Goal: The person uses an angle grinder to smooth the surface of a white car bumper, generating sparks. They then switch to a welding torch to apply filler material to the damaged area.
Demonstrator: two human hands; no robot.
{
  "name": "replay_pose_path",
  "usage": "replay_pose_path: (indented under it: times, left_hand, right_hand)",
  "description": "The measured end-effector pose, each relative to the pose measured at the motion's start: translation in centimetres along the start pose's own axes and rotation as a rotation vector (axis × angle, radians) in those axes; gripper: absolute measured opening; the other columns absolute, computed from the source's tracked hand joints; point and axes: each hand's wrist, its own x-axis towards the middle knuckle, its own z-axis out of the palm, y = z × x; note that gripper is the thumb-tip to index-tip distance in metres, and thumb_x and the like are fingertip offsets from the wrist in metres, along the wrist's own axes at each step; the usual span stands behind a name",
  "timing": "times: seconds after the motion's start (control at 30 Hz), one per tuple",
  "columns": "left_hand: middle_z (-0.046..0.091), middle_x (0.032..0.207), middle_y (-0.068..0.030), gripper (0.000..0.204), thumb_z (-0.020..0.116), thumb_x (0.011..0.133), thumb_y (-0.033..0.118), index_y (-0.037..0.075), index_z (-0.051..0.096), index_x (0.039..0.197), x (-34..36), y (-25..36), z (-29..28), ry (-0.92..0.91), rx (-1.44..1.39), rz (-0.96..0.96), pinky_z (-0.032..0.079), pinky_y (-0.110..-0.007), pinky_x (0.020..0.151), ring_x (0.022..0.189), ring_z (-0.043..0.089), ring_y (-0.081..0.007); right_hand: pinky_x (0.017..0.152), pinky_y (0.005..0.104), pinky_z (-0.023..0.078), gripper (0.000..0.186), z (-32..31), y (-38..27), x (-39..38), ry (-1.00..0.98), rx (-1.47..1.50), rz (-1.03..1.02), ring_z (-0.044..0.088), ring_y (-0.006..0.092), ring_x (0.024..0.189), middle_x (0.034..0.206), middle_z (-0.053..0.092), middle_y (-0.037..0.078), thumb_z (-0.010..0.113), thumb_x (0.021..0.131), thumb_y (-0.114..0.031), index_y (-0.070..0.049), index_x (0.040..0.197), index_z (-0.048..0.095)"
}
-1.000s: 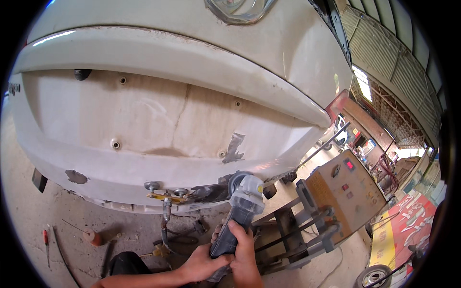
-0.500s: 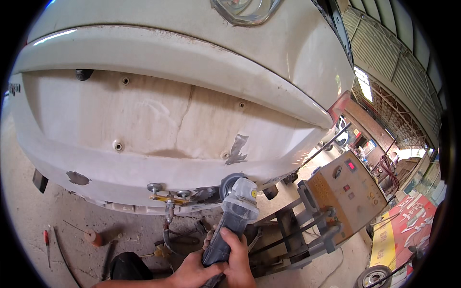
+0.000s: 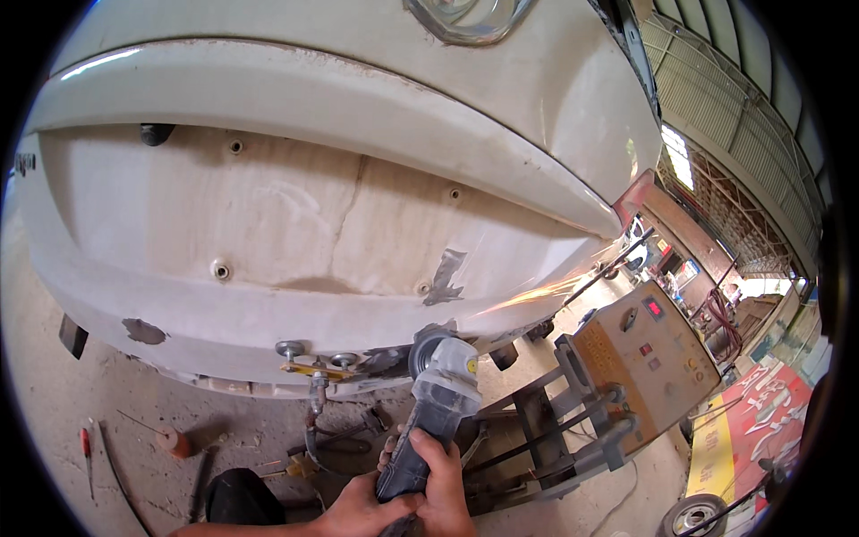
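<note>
Both of my hands are closed round a dark, dusty angle grinder (image 3: 419,447): my left hand (image 3: 362,506) low on its body, my right hand (image 3: 440,488) just beside it with the thumb up the side. The grey-headed tool's disc is against the lower edge of a white car's rear panel (image 3: 295,215), on a dark, bare-metal patch, and orange sparks (image 3: 528,295) fly up to the right. Just left of the disc, a brass bar clamp (image 3: 313,367) with round metal pads is fixed to the panel, a cable hanging from it. Bare grey patches and bolt holes mark the panel.
At the right stands a dusty machine (image 3: 649,362) with dials, on a wheeled frame with cables. Beyond lie a red-and-yellow board (image 3: 743,430) and a wheel (image 3: 693,515). A red-handled screwdriver (image 3: 87,456), rods and an orange round object (image 3: 173,440) lie on the concrete floor at left.
My hands and the grinder have shifted a little left compared with a second ago. The faint sparks have grown into a bright streak toward the right.
</note>
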Motion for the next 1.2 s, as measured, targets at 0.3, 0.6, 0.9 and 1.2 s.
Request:
replay_pose_path:
  times: [0.3, 0.6, 0.9, 1.2]
  left_hand:
    - [0.059, 0.074, -0.0039, 0.037, 0.065, 0.08, 0.034, -0.001, 0.057, 0.09, -0.4, 0.6, 0.2, -0.018, -0.049, -0.01, 0.046, -0.028, 0.061, 0.068, 0.055, -0.0118]
    - [0.059, 0.072, -0.0036, 0.035, 0.065, 0.079, 0.034, 0.0, 0.057, 0.087, -0.8, 0.1, 0.4, 0.008, -0.034, -0.007, 0.046, -0.028, 0.06, 0.065, 0.055, -0.0125]
    - [0.06, 0.072, -0.004, 0.036, 0.065, 0.078, 0.035, 0.0, 0.059, 0.085, -1.0, -1.6, 0.4, 0.049, -0.007, 0.012, 0.046, -0.028, 0.06, 0.066, 0.056, -0.0122]
    - [0.06, 0.075, -0.0048, 0.04, 0.064, 0.08, 0.037, -0.002, 0.059, 0.089, -0.2, -2.9, 1.4, -0.017, -0.045, 0.026, 0.046, -0.03, 0.061, 0.067, 0.056, -0.0137]
  right_hand:
    - [0.06, 0.0356, 0.052, 0.032, 0.0, 0.1, -0.2, -0.023, -0.012, 0.016, 0.061, 0.025, 0.064, 0.076, 0.061, 0.017, 0.06, 0.08, -0.019, 0.006, 0.099, 0.054]
    - [0.055, 0.0337, 0.051, 0.023, 0.1, 0.0, -0.6, -0.043, 0.036, 0.04, 0.061, 0.0228, 0.06, 0.073, 0.061, 0.015, 0.064, 0.079, -0.012, 0.003, 0.093, 0.055]
    - [0.054, 0.0328, 0.051, 0.023, -0.4, 0.5, -0.6, -0.054, -0.016, 0.036, 0.061, 0.0219, 0.059, 0.073, 0.062, 0.014, 0.065, 0.078, -0.012, 0.004, 0.092, 0.057]
    - [0.057, 0.0344, 0.051, 0.027, -2.3, 0.5, -0.7, 0.045, 0.005, -0.018, 0.061, 0.0234, 0.061, 0.074, 0.06, 0.015, 0.062, 0.078, -0.016, 0.004, 0.093, 0.055]
